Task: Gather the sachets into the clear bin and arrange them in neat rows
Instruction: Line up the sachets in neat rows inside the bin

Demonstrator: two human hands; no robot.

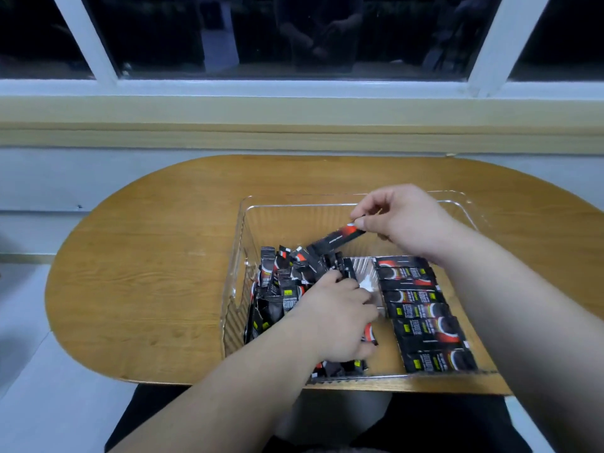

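A: Left side?
B: Loose sachet pile jumbled in the clear bin, left half. Left hand curled down on it, probably steadying; whether it grips any, can't tell.
A: Right?
B: Right hand pinches one black-red sachet by its end, likely headed for the flat row along the right side.

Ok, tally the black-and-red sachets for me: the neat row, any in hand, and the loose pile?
Black-and-red sachets lying flat in the neat row, right side of the clear plastic bin: 7
Lifted sachet pinched in the right hand: 1
Jumbled pile under the left hand: too tangled to count
Total countable: 8
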